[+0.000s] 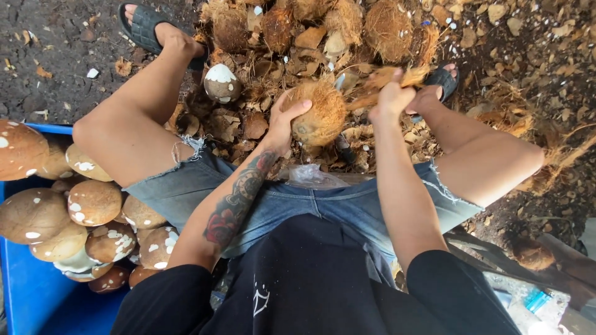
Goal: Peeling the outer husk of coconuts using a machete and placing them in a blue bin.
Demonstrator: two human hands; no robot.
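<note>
I sit with my knees apart above a heap of coconut husk. My left hand (282, 121) grips a fibrous brown coconut (320, 115) from its left side, just past my lap. Closed into a fist at the coconut's upper right, my right hand (391, 99) holds a strip of husk fibre (397, 77) that stretches away from the nut. A metal blade (341, 80) stands upright just behind the coconut, its lower part hidden.
Several unhusked coconuts (388, 25) lie at the far edge of the husk pile (248, 118). A partly peeled coconut (221, 80) rests near my left foot. A blue crate (25, 291) at my left holds several peeled coconuts (93, 201). Dark soil surrounds everything.
</note>
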